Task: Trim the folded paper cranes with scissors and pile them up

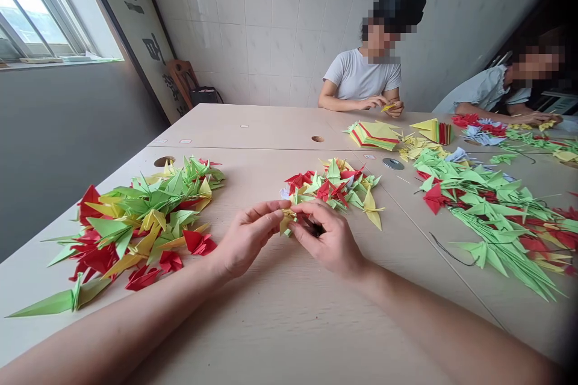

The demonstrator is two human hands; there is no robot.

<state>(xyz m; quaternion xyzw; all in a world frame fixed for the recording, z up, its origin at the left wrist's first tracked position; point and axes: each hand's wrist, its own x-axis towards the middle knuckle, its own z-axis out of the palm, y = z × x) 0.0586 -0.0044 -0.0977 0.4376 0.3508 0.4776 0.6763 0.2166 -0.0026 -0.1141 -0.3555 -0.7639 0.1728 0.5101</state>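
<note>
Paper (285, 224) is pinched by left hand (250, 237) and right hand (332, 237), tabletop (298, 319) stretching between forearms (167, 301), far edge (257, 107) well beyond.

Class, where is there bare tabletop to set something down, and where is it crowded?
Bare: the near tabletop between the forearms, short of the left hand and right hand; the gap between the left pile and middle pile of folded paper. Crowded: those piles, and the right side, under a long paper spread.

We shared an office-like workroom: a table (253, 325) with cable holes (318, 139), window (34, 9) at ten o'clock, co-worker (365, 75) at one.
</note>
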